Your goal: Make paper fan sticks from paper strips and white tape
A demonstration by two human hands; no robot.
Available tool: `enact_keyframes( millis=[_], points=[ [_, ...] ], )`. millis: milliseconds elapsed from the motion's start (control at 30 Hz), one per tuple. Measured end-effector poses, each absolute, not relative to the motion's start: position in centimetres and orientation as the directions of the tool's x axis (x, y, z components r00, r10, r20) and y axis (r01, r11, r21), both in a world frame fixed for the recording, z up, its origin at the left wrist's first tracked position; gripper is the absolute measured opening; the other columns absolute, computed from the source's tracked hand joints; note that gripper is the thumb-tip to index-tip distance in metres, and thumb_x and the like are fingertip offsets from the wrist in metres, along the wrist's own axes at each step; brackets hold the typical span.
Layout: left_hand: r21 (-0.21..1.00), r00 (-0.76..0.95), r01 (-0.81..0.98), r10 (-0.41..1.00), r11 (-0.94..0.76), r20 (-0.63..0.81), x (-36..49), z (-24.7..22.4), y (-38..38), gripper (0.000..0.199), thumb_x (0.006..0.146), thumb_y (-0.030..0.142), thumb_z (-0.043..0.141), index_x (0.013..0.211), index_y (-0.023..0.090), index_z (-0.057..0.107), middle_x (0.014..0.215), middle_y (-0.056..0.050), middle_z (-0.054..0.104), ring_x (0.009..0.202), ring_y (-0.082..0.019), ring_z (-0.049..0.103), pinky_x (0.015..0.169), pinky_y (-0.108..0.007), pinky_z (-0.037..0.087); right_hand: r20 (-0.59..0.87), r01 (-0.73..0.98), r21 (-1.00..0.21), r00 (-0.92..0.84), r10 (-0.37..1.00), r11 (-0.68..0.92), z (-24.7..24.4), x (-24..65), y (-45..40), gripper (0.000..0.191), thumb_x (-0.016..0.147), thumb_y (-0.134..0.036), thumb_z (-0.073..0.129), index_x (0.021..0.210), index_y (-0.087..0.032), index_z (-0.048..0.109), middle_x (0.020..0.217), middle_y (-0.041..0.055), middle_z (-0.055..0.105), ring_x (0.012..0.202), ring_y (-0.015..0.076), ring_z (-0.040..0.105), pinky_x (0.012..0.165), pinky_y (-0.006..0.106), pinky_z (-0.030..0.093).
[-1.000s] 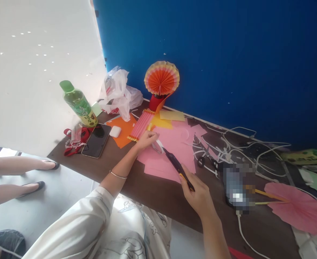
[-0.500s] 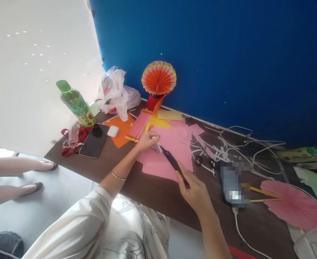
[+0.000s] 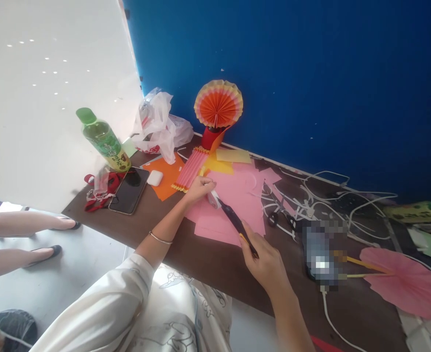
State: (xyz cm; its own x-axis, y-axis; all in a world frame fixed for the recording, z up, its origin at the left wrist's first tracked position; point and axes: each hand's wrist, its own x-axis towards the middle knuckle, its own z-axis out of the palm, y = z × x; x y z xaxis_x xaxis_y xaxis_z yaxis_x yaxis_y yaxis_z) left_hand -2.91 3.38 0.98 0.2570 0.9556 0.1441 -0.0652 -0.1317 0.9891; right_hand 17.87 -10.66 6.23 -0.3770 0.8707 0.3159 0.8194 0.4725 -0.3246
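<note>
My right hand (image 3: 265, 256) is wrapped round a black tool with an orange edge (image 3: 233, 219), its tip pointing up and left. Its far end meets a small white piece (image 3: 214, 196) beside my left hand (image 3: 200, 189). The fingers of my left hand are pinched together; what they hold is too small to make out. Under both lie pink paper sheets (image 3: 219, 227). A pleated pink strip with orange and yellow edges (image 3: 191, 168) lies just beyond my left hand. Behind it stands a round pleated fan (image 3: 218, 105) in orange, pink and yellow.
At the left are a green bottle (image 3: 103, 139), a phone (image 3: 129, 190), a white case (image 3: 155, 178) and a plastic bag (image 3: 157, 122). White cables (image 3: 351, 195), scissors (image 3: 273, 218), a blurred device (image 3: 320, 254) and a pink fan (image 3: 406, 278) lie right. A person's legs (image 3: 17, 239) show at left.
My left fingers have drawn down slightly and closed more, and the white piece at the tool's tip shows more clearly. The whole view has shifted slightly.
</note>
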Motion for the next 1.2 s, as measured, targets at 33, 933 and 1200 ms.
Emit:
enact_keyframes(
  millis=[33,933,1200],
  points=[
    [0.989,0.257,-0.077,0.955,-0.13,0.146,-3.0,1.0,3.4,0.05,0.077,0.046,0.052,0.046,0.018,0.024,0.041,0.006,0.03,0.039,-0.006,0.035,0.045,-0.024,0.033,0.317,0.818,-0.328,-0.376,0.871,0.473,6.2,17.9,-10.7,0.044,0.089,-0.024,0.041,0.133,-0.016,0.041,0.084,0.0095,0.068,0.072,0.0145,0.065,0.063,0.02,0.049],
    [0.962,0.174,0.151,0.964,-0.229,0.202,-2.3,1.9,2.7,0.047,0.077,0.044,0.052,0.047,0.017,0.027,0.047,0.006,0.029,0.046,-0.006,0.029,0.048,-0.023,0.024,0.319,0.823,-0.35,-0.345,0.883,0.448,5.2,18.1,-11.3,0.043,0.088,-0.022,0.044,0.131,-0.016,0.043,0.082,0.0082,0.067,0.071,0.0144,0.064,0.064,0.021,0.049],
    [0.996,0.183,-0.018,0.979,-0.089,0.091,-2.5,1.3,3.3,0.046,0.076,0.044,0.054,0.047,0.019,0.028,0.039,0.007,0.037,0.039,-0.007,0.039,0.048,-0.024,0.033,0.34,0.834,-0.298,-0.361,0.868,0.464,5.4,18.0,-11.2,0.045,0.087,-0.02,0.045,0.132,-0.016,0.042,0.081,0.0078,0.067,0.07,0.0142,0.064,0.061,0.02,0.048]
  ],
)
